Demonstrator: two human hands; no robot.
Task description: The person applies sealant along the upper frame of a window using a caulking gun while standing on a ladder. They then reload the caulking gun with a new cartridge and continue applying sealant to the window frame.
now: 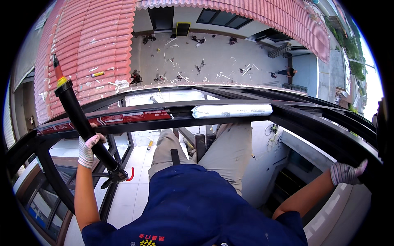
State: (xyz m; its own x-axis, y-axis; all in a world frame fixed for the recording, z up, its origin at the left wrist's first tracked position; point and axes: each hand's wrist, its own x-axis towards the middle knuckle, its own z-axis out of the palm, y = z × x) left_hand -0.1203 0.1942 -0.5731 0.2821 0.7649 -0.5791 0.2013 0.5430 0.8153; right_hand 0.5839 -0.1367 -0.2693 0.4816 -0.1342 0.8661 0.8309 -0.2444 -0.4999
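Right hand (pixel 347 173), gloved, is up against the big black frame (pixel 303 127), though how tightly it grips I can't tell, while the gloved left hand (pixel 87 149) wraps around a long black caulking gun (pixel 76 108)! That gun slants across the frame's left stretch, a white tube-shaped pack (pixel 232 111) lies along its middle, and the gun's little red nozzle (pixel 58 72) points away.

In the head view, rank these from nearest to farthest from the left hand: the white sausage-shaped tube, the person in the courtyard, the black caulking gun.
From the left hand:
1. Black caulking gun, in its grip.
2. White sausage-shaped tube, to the right, on the black frame.
3. Person in the courtyard, far right, beyond the frame.
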